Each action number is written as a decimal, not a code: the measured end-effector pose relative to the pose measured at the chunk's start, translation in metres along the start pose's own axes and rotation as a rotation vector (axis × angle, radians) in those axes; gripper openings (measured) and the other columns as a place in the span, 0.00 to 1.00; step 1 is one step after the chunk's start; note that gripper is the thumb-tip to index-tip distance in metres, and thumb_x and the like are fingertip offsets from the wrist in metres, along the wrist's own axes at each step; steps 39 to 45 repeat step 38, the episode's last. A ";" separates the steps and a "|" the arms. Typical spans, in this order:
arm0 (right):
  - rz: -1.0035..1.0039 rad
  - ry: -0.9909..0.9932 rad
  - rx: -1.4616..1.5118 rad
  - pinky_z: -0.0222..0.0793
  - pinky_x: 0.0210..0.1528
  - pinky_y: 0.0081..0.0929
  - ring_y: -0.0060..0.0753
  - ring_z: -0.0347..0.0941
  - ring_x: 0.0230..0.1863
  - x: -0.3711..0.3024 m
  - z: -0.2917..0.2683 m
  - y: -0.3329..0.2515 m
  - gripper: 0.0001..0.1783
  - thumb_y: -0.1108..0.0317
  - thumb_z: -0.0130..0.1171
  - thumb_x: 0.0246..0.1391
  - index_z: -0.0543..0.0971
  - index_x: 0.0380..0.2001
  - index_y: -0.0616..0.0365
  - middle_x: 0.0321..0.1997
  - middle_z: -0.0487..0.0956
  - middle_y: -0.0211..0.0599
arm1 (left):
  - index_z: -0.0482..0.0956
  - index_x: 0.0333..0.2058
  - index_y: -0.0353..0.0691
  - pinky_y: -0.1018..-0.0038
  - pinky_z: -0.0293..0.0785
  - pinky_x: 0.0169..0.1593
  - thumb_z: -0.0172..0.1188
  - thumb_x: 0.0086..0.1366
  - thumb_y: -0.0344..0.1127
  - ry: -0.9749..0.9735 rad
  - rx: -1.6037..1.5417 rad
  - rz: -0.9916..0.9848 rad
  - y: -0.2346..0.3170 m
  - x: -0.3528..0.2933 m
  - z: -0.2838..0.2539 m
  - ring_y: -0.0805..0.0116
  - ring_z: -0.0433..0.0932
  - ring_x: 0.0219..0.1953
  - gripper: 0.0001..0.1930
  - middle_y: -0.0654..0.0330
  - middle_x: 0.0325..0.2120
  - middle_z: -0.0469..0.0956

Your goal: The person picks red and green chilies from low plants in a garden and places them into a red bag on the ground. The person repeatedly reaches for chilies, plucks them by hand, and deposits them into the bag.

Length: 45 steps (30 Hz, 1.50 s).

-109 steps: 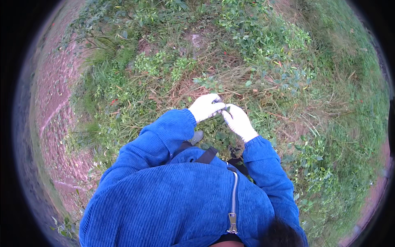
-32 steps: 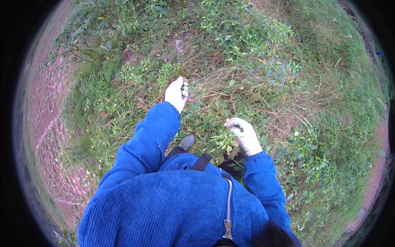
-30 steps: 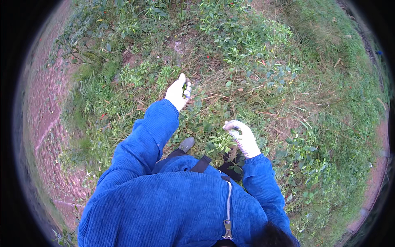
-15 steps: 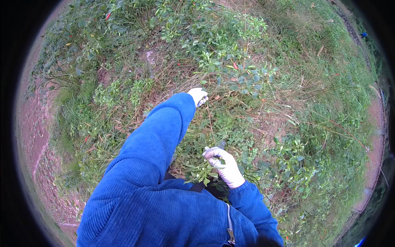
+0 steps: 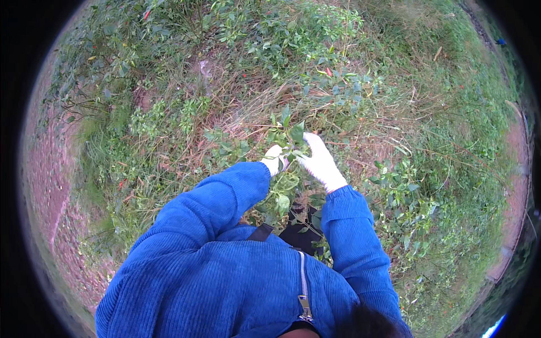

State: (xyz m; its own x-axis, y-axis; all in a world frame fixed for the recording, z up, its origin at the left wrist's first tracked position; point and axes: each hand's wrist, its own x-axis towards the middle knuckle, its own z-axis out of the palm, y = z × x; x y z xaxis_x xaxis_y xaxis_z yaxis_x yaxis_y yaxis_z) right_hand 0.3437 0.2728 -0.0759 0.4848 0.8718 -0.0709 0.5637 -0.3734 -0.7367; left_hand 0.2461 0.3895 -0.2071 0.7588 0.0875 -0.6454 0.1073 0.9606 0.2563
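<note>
Both my hands wear white gloves and meet at a leafy green chili pepper plant (image 5: 296,133) in front of my body. My left hand (image 5: 274,160) is closed around part of its stems; leaves hide some of the fingers. From the right, my right hand (image 5: 320,161) reaches in, thumb and fingers bent about the leaves close to the left hand. What exactly lies between its fingertips is partly covered by foliage. Lower leaves (image 5: 283,203) hang below my hands, toward my blue jacket.
Farther ahead, a red chili pepper (image 5: 329,72) hangs on another plant. Dry grass (image 5: 262,107) covers the ground beyond my hands. More pepper bushes (image 5: 406,208) grow at the right. Bare reddish soil (image 5: 48,191) runs along the left side. Something black (image 5: 301,231) shows below my hands.
My left hand has drawn back toward me a little. My right hand has moved forward and up from near my body to join it at the leafy stems.
</note>
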 end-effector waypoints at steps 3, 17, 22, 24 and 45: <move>0.046 -0.099 0.123 0.67 0.58 0.33 0.41 0.72 0.56 -0.004 0.006 0.005 0.27 0.71 0.65 0.47 0.75 0.53 0.60 0.56 0.75 0.43 | 0.76 0.45 0.39 0.75 0.72 0.26 0.44 0.69 0.30 -0.034 0.343 0.242 -0.004 -0.016 -0.005 0.72 0.75 0.24 0.12 0.61 0.30 0.79; 0.316 -0.040 0.705 0.70 0.44 0.22 0.20 0.74 0.38 -0.004 0.056 -0.024 0.08 0.69 0.59 0.59 0.80 0.40 0.59 0.35 0.81 0.27 | 0.75 0.49 0.40 0.86 0.63 0.23 0.49 0.71 0.36 -0.070 0.470 0.219 0.078 -0.117 -0.020 0.82 0.67 0.23 0.13 0.66 0.29 0.75; 0.294 -0.118 0.426 0.70 0.43 0.21 0.22 0.75 0.40 -0.005 0.055 -0.040 0.12 0.71 0.47 0.63 0.78 0.43 0.64 0.38 0.80 0.32 | 0.76 0.47 0.39 0.85 0.64 0.23 0.51 0.70 0.35 -0.133 0.485 0.113 0.098 -0.135 -0.020 0.82 0.68 0.24 0.11 0.66 0.30 0.75; 0.294 -0.131 0.473 0.70 0.41 0.19 0.22 0.75 0.40 -0.002 0.060 -0.037 0.15 0.71 0.41 0.65 0.76 0.45 0.65 0.39 0.80 0.33 | 0.76 0.46 0.39 0.84 0.64 0.24 0.52 0.70 0.34 -0.135 0.639 0.144 0.101 -0.139 -0.017 0.82 0.69 0.24 0.10 0.66 0.30 0.75; 0.237 -0.213 0.767 0.72 0.43 0.21 0.25 0.77 0.43 0.005 0.096 -0.004 0.17 0.71 0.54 0.58 0.75 0.52 0.57 0.45 0.81 0.31 | 0.77 0.41 0.41 0.65 0.73 0.41 0.57 0.65 0.42 0.512 1.214 0.869 0.083 -0.133 -0.025 0.60 0.79 0.34 0.12 0.54 0.32 0.81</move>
